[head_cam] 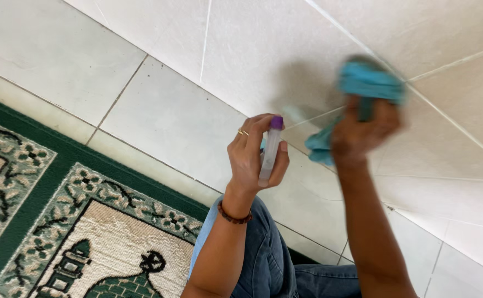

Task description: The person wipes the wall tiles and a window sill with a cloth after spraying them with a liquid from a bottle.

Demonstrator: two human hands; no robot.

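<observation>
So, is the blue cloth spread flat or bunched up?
Bunched up. The right hand grips the blue cloth in a crumpled wad against the tiles, with a loose end hanging below; motion blur hides finer folds.

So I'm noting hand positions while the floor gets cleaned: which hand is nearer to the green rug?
The left hand. It holds a small spray bottle above the tiles, closer to the rug. The right hand is farther away, pressing a blue cloth on the floor.

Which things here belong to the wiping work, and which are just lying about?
In use:
- left hand gripping a slim translucent bottle with purple cap
- right hand, blurred, pressing a crumpled blue cloth on the pale tiled floor

Lying about:
- green and cream patterned woven rug
</observation>
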